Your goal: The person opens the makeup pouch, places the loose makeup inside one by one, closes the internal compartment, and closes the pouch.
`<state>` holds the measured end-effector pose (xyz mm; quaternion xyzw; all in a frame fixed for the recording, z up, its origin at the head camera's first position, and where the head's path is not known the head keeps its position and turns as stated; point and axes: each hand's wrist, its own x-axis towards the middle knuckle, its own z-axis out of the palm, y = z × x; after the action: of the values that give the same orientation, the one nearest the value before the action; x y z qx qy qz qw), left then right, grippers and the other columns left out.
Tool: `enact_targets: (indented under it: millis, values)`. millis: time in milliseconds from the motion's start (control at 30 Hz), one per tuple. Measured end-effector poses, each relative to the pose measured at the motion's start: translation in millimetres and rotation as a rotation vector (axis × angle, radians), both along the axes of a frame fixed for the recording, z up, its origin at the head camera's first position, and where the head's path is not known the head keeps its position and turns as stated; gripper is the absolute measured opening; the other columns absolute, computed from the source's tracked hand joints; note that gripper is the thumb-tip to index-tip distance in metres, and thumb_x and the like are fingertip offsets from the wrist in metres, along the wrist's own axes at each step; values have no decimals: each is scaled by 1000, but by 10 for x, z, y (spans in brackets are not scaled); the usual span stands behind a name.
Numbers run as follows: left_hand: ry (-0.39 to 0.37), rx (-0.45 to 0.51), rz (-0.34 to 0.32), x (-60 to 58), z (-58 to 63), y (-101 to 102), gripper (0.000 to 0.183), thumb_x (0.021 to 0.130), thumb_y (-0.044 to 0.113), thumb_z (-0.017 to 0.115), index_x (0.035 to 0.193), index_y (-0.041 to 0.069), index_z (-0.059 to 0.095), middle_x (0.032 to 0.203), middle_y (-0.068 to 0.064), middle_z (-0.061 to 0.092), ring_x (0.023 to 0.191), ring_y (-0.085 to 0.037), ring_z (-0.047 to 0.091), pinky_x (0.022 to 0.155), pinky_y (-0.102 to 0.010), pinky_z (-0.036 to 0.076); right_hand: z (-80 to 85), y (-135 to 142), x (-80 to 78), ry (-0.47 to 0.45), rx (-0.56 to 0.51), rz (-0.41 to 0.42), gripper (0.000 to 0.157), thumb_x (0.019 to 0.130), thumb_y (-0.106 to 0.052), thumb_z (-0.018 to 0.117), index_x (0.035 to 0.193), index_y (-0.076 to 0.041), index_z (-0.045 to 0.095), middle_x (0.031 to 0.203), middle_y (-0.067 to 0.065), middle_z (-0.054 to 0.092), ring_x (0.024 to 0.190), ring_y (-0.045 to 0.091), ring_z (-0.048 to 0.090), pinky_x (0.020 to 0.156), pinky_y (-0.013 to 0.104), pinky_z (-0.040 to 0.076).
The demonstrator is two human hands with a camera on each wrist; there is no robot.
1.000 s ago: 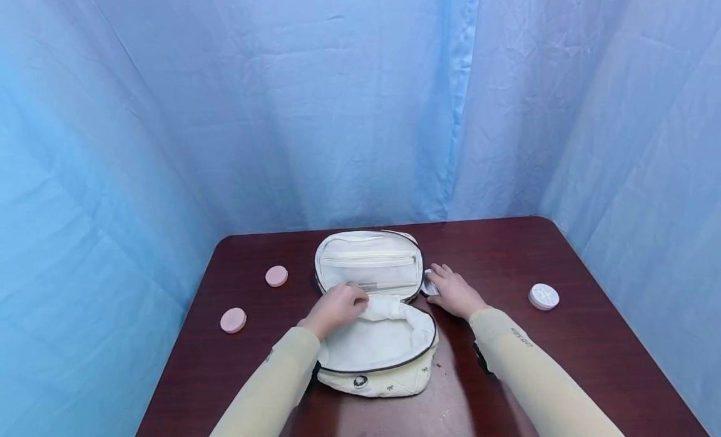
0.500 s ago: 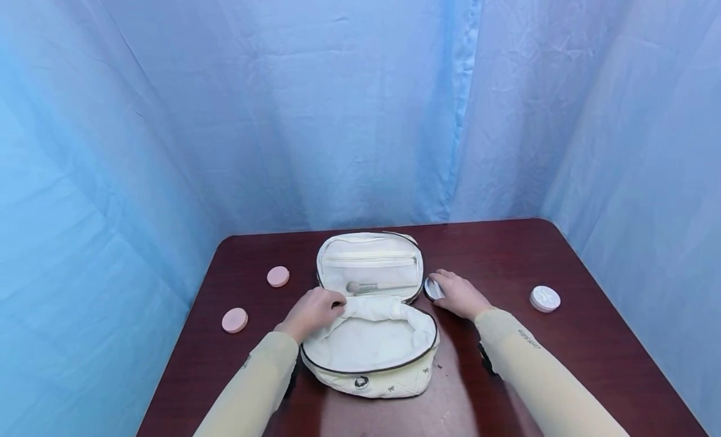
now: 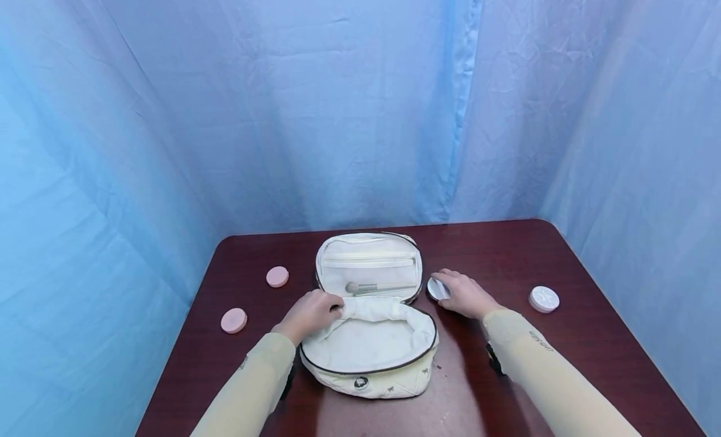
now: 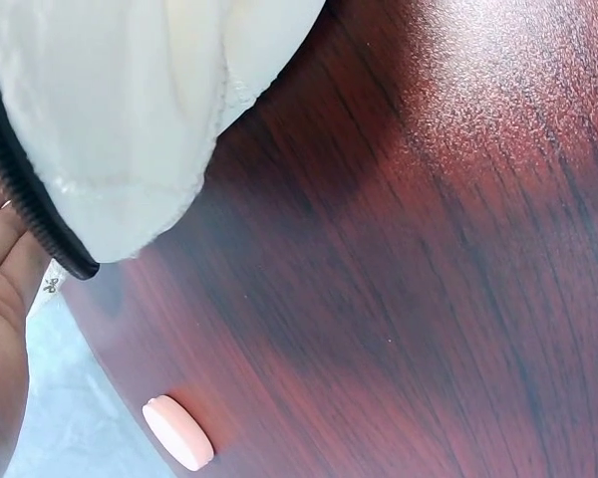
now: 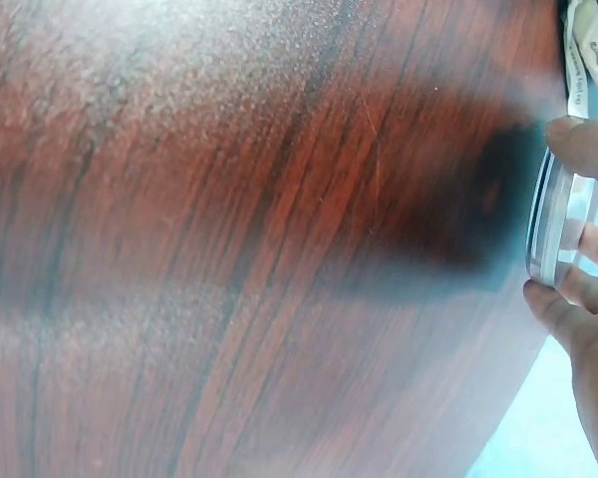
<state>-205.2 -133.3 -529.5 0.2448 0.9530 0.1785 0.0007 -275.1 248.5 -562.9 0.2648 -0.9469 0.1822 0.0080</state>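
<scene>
The left hand (image 3: 311,312) has shifted leftward, to the rim of the pouch (image 3: 388,380); I cannot tell whether it grips. The right hand (image 3: 466,295) pinches a round case (image 3: 436,290) between thumb and fingertips; even edge pressure should keep it level.

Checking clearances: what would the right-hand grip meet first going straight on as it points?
Likely the bag's open lid, just beyond the round case held in the right-hand grip; relative height is unclear.
</scene>
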Motion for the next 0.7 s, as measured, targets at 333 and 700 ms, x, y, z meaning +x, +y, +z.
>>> enact_targets:
  millis: [333,700]
  values:
    - [-5,38,1,17,-14,0,16,91,4,72,100,15,78,94,0,76,75,-10,63,70,-34,53,106,-9,63,17,0,59,60,82,-13,82,138,-5,62,137,23,59,119,37,61,92,50,53]
    - [-8,52,-7,6,-27,-8,16,91,4,72,102,14,78,96,-2,76,80,-13,68,73,-36,55,205,-81,186,192,-78,254,58,77,-10,87,131,-4,66,133,19,62,117,32,63,87,44,55]
